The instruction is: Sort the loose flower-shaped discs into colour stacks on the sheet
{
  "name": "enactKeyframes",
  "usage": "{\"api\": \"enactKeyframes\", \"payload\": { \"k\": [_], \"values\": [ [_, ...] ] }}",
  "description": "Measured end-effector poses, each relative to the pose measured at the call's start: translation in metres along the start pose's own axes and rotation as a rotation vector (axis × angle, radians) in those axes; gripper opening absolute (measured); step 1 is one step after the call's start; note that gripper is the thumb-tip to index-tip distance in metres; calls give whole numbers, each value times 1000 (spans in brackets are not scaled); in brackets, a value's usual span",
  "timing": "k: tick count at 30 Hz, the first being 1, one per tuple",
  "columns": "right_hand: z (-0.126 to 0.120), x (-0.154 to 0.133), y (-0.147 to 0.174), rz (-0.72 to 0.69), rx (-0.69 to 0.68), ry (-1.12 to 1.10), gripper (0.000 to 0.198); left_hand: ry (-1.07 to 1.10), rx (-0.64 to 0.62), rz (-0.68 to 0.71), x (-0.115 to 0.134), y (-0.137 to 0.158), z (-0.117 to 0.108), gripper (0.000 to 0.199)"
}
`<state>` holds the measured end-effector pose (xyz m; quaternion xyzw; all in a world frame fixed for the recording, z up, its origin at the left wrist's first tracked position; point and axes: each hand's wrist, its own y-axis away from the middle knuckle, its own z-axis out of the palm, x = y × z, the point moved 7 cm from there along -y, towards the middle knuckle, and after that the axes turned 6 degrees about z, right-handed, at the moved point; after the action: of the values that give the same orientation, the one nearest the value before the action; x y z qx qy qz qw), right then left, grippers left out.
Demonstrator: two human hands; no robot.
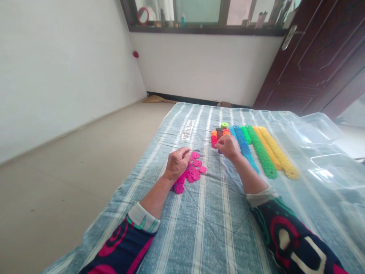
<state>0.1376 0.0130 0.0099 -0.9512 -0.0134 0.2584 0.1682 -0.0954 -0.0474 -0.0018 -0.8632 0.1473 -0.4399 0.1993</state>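
Observation:
A loose pile of magenta notched plastic discs (194,173) lies on the striped cloth. My left hand (178,163) is over the pile's upper left edge, thumb and fingers pinched together; whatever they hold is hidden. Farther right, my right hand (228,146) pinches a pink notched disc (215,145) at the near end of a short red and orange row (214,136). Brown discs (219,133) show just beyond its fingers. Overlapping rows of blue discs (242,142), green discs (261,154) and yellow discs (278,152) run side by side to its right.
Two transparent plastic containers, a far box (316,129) and a nearer one (339,171), sit on the cloth at right. A lime-green disc (224,125) tops the short rows. The striped cloth (211,228) has its left edge beside the floor. A brown door (308,57) stands behind.

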Motion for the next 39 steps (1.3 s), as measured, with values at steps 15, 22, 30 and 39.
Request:
{"api": "enactKeyframes", "payload": {
  "k": [15, 22, 30, 39],
  "values": [
    [3, -5, 3, 16, -44, 214, 16, -151, 93, -17, -8, -7, -19, 26],
    [-4, -6, 14, -2, 37, 160, 18, -521, 14, -130, -19, -13, -39, 26],
    [1, -5, 22, -43, 30, 163, 15, -694, -142, -238, -30, -13, -42, 25],
    [13, -13, 18, -22, -23, 264, 18, -676, -134, -234, -31, -12, -39, 22]
  ]
}}
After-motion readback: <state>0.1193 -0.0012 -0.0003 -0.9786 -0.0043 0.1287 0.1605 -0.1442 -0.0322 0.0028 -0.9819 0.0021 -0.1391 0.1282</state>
